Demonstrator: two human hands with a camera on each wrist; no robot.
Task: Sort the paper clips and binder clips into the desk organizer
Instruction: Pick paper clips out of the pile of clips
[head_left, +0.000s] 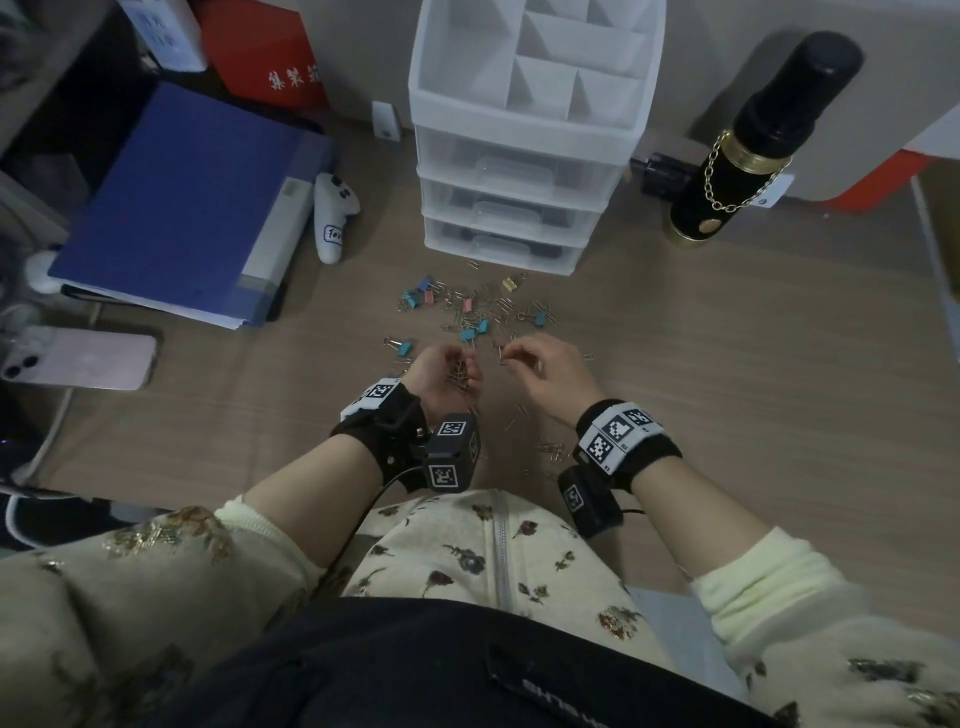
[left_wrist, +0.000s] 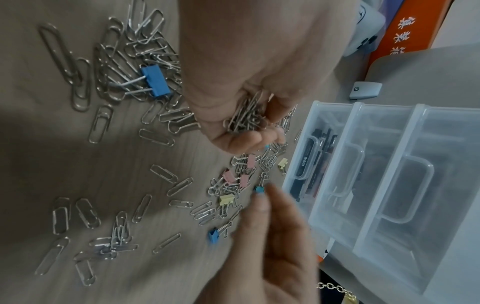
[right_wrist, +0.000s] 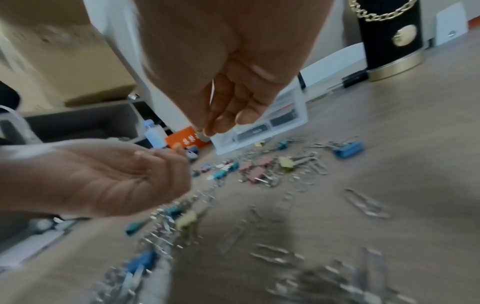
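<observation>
I have my left hand cupped palm-up just above the wooden desk, fingers curled round a bundle of silver paper clips; in the left wrist view they lie packed roughly parallel, long axes running along the palm toward the fingertips. My right hand hovers just beside it, thumb and forefinger drawn together at the tips. The head view shows a thin silver clip at those fingertips, but the right wrist view is too blurred to confirm it, so I cannot tell for certain what the hand has hold of.

The loose pile lies on the desk between my hands and the desk organizer, paper clips pointing every which way, with blue, pink and yellow binder clips mixed in. One blue binder clip lies among the paper clips by my left wrist, its wire handles folded out to one side.

The organizer is translucent white, with open top compartments and three shut drawers facing me. To my left a blue folder, a white controller with a handwritten label I cannot read fully, and a pink phone. A red box bears white Chinese characters, too unclear to read. To my right stands a black and gold bottle with a chain.
</observation>
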